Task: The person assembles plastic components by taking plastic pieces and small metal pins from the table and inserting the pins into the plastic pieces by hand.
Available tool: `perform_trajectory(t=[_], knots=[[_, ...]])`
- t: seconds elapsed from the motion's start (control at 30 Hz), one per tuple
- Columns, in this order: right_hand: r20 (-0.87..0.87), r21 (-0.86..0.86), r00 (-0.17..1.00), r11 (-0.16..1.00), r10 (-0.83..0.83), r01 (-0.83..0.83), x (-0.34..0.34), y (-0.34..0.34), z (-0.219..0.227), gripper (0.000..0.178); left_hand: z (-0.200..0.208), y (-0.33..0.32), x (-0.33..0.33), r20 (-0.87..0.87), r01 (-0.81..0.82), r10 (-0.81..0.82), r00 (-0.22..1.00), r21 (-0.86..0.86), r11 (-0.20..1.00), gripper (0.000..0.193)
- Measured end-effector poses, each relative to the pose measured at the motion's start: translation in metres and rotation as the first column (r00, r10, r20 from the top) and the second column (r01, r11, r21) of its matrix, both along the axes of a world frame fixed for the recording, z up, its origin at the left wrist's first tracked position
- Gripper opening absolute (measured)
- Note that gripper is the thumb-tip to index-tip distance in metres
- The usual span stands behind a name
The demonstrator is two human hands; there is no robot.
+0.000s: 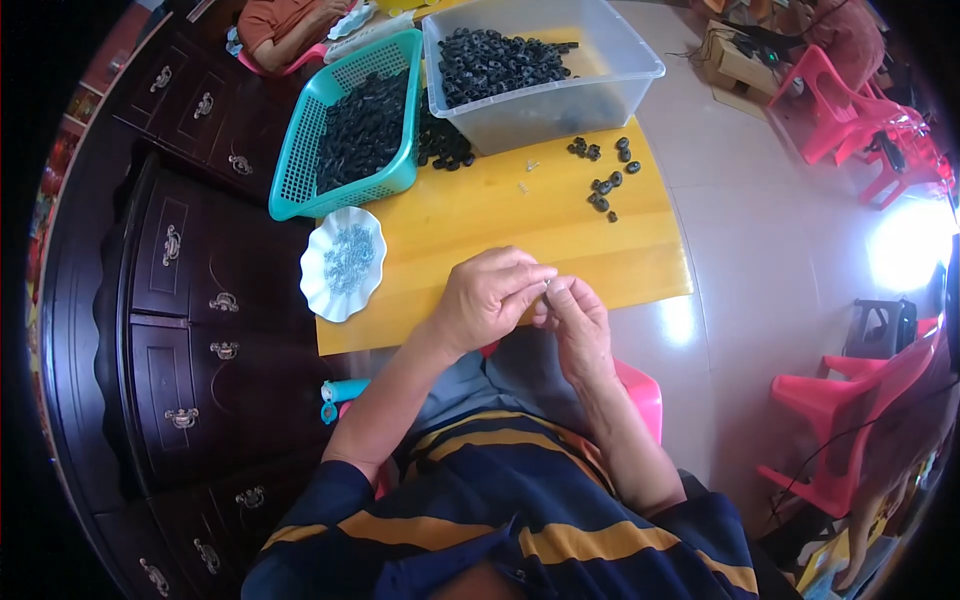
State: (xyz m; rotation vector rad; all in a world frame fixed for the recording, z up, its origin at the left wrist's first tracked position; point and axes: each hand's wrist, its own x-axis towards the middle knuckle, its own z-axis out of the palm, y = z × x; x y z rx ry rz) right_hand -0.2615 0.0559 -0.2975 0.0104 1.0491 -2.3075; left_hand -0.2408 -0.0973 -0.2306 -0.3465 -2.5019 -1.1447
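Note:
My left hand [487, 300] and my right hand [576, 322] meet at the near edge of the yellow table [500, 225]. Their fingertips pinch a tiny metal part [548, 287] between them; I cannot make out what it is. A white scalloped dish [342, 262] with small silvery parts lies to the left of my left hand. A teal basket [350, 125] and a clear plastic bin [540, 68] farther back both hold several small black parts. A few loose black parts [605, 185] lie on the table's right side.
A dark wooden cabinet [180, 300] with metal handles stands to the left. Pink plastic chairs [850, 110] stand on the tiled floor at right. Another person's arm [290, 25] rests at the far left corner. I sit on a pink stool [640, 390].

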Motion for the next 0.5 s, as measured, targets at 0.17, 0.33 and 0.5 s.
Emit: perform_trajectory(t=[0.17, 0.33, 0.5], knots=[[-0.079, 0.02, 0.994, 0.997, -0.069, 0.071, 0.001, -0.003, 0.006, 0.011, 0.0, 0.005, 0.006, 0.001, -0.134, 0.134, 0.991, 0.031, 0.99, 0.01], [-0.144, 0.076, 0.981, 0.987, -0.127, 0.139, 0.004, -0.004, 0.011, 0.009, -0.014, 0.003, 0.01, 0.344, -0.231, 0.066, 0.937, 0.466, 0.854, 0.007], [-0.256, 0.165, 0.958, 0.97, -0.131, 0.177, 0.006, -0.005, 0.004, 0.008, -0.014, 0.008, 0.01, 0.319, -0.247, 0.089, 0.944, 0.5, 0.83, 0.007]])
